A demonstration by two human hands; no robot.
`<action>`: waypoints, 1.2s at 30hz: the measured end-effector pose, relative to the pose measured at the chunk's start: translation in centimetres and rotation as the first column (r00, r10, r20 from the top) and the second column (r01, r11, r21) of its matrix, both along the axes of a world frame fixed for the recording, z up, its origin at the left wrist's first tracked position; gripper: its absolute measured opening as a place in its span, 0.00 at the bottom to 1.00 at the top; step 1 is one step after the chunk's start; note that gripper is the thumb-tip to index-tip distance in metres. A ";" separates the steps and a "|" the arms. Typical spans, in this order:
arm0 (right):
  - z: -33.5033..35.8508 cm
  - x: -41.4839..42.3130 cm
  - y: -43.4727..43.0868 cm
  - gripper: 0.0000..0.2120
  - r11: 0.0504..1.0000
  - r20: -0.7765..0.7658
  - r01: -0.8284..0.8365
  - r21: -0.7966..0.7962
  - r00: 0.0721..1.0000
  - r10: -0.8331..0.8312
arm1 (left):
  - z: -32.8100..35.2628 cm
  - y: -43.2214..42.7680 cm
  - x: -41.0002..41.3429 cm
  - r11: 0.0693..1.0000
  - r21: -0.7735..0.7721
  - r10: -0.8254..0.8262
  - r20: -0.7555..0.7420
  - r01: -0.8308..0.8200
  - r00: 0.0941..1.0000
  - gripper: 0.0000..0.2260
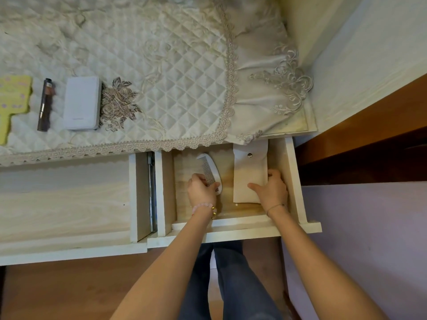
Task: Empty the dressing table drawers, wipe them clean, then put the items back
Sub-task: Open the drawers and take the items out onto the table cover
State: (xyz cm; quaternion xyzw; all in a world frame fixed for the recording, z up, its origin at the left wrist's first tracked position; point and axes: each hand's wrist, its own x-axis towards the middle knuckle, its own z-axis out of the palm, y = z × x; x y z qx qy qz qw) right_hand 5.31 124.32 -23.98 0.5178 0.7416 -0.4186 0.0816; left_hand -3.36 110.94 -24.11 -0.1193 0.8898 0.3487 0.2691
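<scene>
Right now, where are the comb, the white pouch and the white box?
comb (pixel 211 171): head view, on its toothed middle.
white pouch (pixel 250 174): head view, on its front below the snap.
white box (pixel 82 103): head view, on the middle of its top face.

Right drawer (pixel 293 181) pulled open w/ white comb (pixel 211 172) & cream snap pouch (pixel 250 172) inside.

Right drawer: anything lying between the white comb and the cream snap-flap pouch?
Nothing: in the head view only bare wooden drawer floor separates the white comb from the cream snap-flap pouch.
</scene>
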 end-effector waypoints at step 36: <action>14.1 3.7 -6.6 0.08 0.899 -0.438 0.137 -0.416 0.836 -0.330 | 13.2 -9.7 -1.6 0.816 0.573 0.089 0.000 -0.073 0.996 0.09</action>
